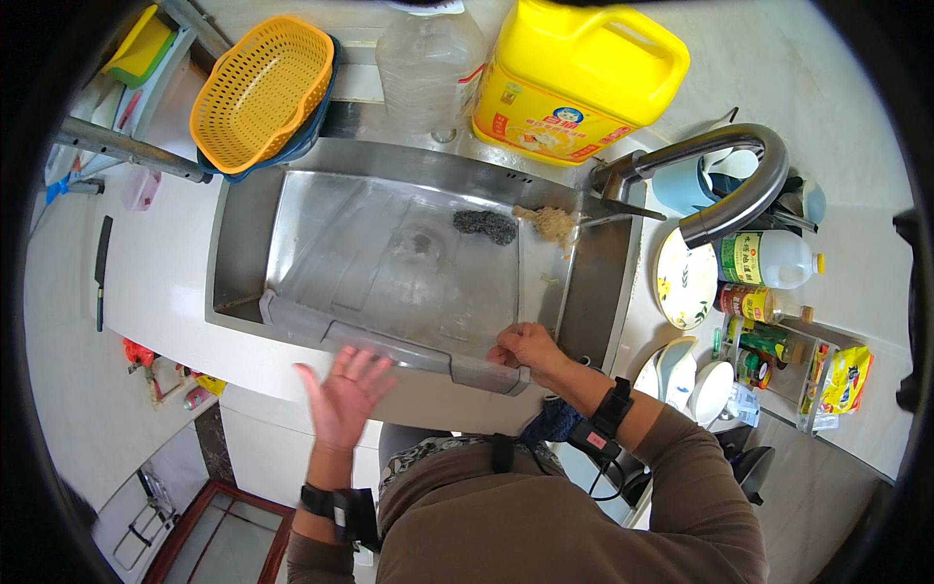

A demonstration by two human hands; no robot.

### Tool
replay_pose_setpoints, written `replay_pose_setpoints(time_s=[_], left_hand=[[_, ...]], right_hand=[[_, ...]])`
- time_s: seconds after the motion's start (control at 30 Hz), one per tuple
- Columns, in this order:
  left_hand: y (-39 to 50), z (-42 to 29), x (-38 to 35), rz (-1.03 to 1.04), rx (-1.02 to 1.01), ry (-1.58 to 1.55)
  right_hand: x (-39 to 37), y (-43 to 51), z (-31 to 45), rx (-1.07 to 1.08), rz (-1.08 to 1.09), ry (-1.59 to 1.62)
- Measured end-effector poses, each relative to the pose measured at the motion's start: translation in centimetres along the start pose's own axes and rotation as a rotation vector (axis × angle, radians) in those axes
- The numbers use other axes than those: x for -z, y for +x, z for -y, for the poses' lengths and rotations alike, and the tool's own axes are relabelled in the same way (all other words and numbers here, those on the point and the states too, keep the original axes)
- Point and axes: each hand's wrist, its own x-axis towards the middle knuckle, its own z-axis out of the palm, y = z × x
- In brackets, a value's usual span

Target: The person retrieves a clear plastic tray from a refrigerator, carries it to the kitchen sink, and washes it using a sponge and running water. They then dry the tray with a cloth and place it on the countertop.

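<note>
A clear plastic drawer or bin [408,347] lies tilted in the stainless steel sink [241,241], its front edge along the near rim. My right hand [527,352] grips the right end of that edge. Fingers spread and palm up, my left hand [346,398] is by the near edge and holds nothing; whether it touches the plastic is not plain. A dark steel wool scourer [484,226] and a tan fibrous scrubber [549,223] show at the sink's far right. Above the right side curves a metal faucet [759,157].
Behind the sink stand a yellow jug [576,87], a clear plastic bottle [430,69] and an orange colander [263,95]. Plates [686,281], bowls [711,390] and bottles [766,259] crowd the right counter. A knife [103,270] lies far left.
</note>
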Motion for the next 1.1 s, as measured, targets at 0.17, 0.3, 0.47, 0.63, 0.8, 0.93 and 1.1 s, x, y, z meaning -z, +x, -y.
replay_pose_setpoints(time_s=[0.17, 0.3, 0.47, 0.63, 0.8, 0.93, 1.1], left_hand=[[0.3, 4.3, -3.9, -0.179, -0.008, 0.367], [0.9, 4.0, -4.2, -0.277, 0.013, 0.425], [0.9, 2.5, -2.6, -0.269, 0.041, 0.433], [0.2, 1.2, -1.2, -0.218, 0.072, 0.444], [0.3, 1.6, -0.7, -0.194, 0.068, 0.409], [0.4, 2.1, -1.0, -0.229, 0.077, 0.375], [0.6, 2.5, -1.5, -0.2, 0.085, 0.387]], right_hand=[[-2.8, -1.0, -1.0, -0.059, 0.072, 0.094], [-1.1, 0.1, -0.6, -0.027, -0.059, -0.244], [2.3, 5.9, 1.0, 0.767, -0.417, -0.98], [2.5, 13.3, 3.3, 0.862, -0.396, -1.26], [-0.7, 10.4, 4.8, 1.046, -0.099, -1.025], [-7.1, 1.9, 2.0, 1.215, 0.169, -0.914], [-7.3, 2.3, 2.0, 1.149, 0.335, -0.989]])
